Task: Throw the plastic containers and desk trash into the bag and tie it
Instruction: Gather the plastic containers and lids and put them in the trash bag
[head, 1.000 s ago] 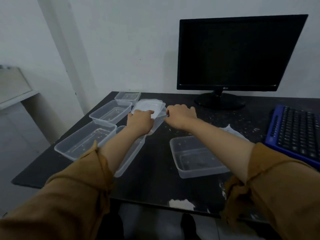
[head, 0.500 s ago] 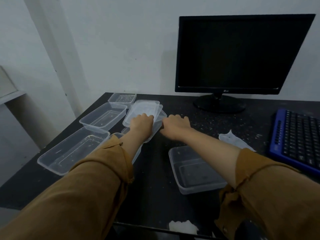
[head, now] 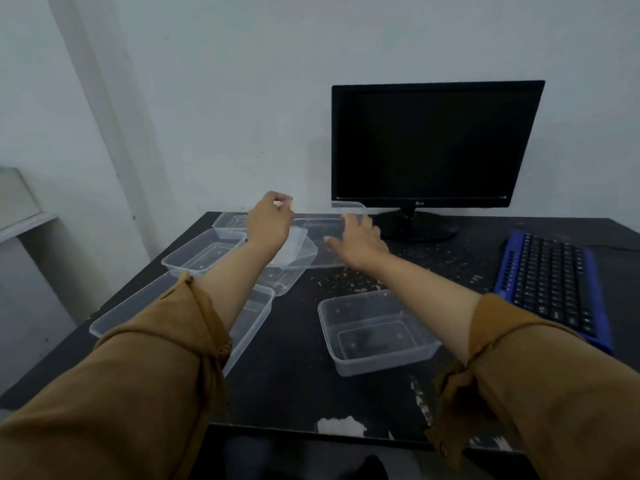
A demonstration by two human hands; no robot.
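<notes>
clear lid (head: 325, 233): raised over the lid stack (head: 298, 254) at the counter's (head: 294, 393) far middle, long axis left-to-right between both hands. left hand (head: 270, 221) pinches its left edge; right hand (head: 360, 242), fingers spread, touches its right end. open container (head: 375, 332) nearer; monitor (head: 436, 143) just behind; no bag in view

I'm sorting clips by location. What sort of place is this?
Most likely an office or home computer workstation: a black monitor and a blue keyboard sit on a dark desk against a plain wall. The clear plastic containers and crumbs suggest someone ate there.
</notes>
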